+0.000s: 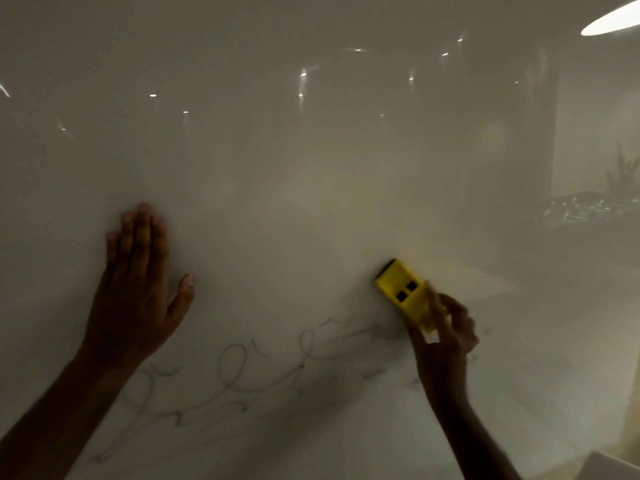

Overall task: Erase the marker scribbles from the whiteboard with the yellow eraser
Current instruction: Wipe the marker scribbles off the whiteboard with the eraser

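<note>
Yellow plastic with two small dark square openings, the eraser (405, 289) is lying tilted against the glossy whiteboard (311, 161), its dark felt edge showing at the upper left corner. The right hand (445, 337) is gripping the eraser's lower right end, fingers wrapped over the back and thumb along its near side, so that end is being hidden. The marker scribbles (221, 382) are running in thin grey loops below and to the left of the eraser, their nearest strokes looking smudged and faint just beneath the eraser, reaching toward the wrist. The left hand (138, 289) is resting flat on the board well to the left of the eraser, fingers together and pointing up, thumb spread, holding nothing. Above and to the right of the eraser the board is lying bare, showing only dim reflections of lights. Far below and right of the eraser, the board's lower right edge is just coming into sight, with a pale corner beside it.
</note>
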`<state>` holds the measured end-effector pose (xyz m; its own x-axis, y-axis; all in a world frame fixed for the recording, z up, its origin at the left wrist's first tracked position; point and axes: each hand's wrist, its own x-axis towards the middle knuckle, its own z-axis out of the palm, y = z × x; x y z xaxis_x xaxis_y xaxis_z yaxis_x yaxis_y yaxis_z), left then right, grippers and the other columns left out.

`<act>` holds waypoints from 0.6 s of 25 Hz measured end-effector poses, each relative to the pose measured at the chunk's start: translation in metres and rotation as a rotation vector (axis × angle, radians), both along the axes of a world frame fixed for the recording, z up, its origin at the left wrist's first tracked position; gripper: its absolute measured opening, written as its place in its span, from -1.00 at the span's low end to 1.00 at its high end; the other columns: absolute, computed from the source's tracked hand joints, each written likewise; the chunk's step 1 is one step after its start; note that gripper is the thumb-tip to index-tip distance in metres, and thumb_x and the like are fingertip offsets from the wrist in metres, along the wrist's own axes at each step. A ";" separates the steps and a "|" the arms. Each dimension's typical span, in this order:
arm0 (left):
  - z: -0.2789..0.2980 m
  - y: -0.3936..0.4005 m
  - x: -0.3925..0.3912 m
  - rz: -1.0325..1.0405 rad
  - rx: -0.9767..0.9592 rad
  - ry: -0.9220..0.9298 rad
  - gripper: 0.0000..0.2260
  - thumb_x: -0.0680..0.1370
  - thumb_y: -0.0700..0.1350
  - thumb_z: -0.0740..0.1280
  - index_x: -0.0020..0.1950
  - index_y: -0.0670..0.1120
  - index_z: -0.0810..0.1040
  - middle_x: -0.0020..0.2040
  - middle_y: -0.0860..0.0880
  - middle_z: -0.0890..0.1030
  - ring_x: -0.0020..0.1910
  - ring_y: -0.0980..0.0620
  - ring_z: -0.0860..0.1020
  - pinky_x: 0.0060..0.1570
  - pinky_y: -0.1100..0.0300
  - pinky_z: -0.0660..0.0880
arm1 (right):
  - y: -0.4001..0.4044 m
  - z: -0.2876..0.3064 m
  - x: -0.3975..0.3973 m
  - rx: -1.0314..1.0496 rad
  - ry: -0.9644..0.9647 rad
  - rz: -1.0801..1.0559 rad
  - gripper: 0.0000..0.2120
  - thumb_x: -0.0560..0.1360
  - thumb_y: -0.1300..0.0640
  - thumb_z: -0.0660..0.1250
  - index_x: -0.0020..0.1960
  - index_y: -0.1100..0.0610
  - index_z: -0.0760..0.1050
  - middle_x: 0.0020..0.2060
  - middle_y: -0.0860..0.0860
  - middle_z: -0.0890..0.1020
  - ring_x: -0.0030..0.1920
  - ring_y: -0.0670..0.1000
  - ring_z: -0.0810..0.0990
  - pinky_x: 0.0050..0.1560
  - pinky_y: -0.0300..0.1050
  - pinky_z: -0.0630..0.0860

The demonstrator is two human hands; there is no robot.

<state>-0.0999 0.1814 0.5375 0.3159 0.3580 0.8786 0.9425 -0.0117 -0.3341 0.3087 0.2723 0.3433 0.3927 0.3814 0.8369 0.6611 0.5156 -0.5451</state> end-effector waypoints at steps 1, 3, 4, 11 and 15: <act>-0.001 -0.004 -0.006 -0.002 0.000 -0.016 -0.26 0.69 0.08 0.10 0.73 -0.35 0.00 0.73 -0.39 0.03 0.72 -0.43 0.04 0.73 -0.19 -0.10 | -0.006 -0.012 -0.007 -0.007 -0.130 0.013 -0.43 0.48 0.07 0.51 0.48 0.01 0.53 0.30 0.05 0.54 0.19 0.17 0.52 0.18 -0.06 0.25; -0.004 -0.013 -0.022 0.005 0.015 -0.077 -0.25 0.71 0.09 0.09 0.73 -0.35 -0.03 0.74 -0.38 -0.01 0.73 -0.39 -0.02 0.73 -0.22 -0.08 | -0.013 -0.037 0.000 -0.014 -0.316 0.028 -0.46 0.51 -0.06 0.42 0.49 -0.09 0.48 0.32 0.03 0.56 0.20 0.20 0.54 0.20 -0.02 0.24; -0.007 -0.018 -0.030 0.004 0.019 -0.113 -0.25 0.71 0.10 0.09 0.74 -0.34 -0.05 0.74 -0.37 -0.03 0.74 -0.36 -0.05 0.72 -0.22 -0.09 | -0.014 -0.044 0.010 -0.022 -0.339 0.022 -0.47 0.53 -0.10 0.37 0.50 -0.11 0.45 0.32 0.04 0.56 0.21 0.22 0.56 0.20 0.01 0.25; -0.020 -0.027 -0.045 0.031 -0.029 -0.110 -0.21 0.70 0.15 0.09 0.72 -0.37 -0.04 0.74 -0.38 -0.05 0.72 -0.43 -0.01 0.73 -0.19 -0.12 | -0.004 0.057 -0.016 0.133 -0.438 0.020 -0.49 0.58 -0.05 0.44 0.51 -0.08 0.48 0.35 0.07 0.57 0.28 0.19 0.51 0.19 0.14 0.34; -0.018 -0.034 -0.062 0.064 -0.035 -0.038 -0.21 0.72 0.19 0.07 0.72 -0.37 0.02 0.74 -0.36 0.02 0.71 -0.45 0.08 0.67 -0.33 0.05 | -0.015 0.004 -0.036 0.176 -0.804 0.112 -0.47 0.66 -0.08 0.30 0.60 -0.27 0.29 0.38 -0.01 0.52 0.32 0.12 0.55 0.17 0.16 0.35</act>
<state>-0.1622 0.1477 0.5195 0.2582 0.4077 0.8759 0.9535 0.0382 -0.2989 0.2732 0.2569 0.3476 -0.3830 0.2199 0.8972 0.7542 0.6352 0.1663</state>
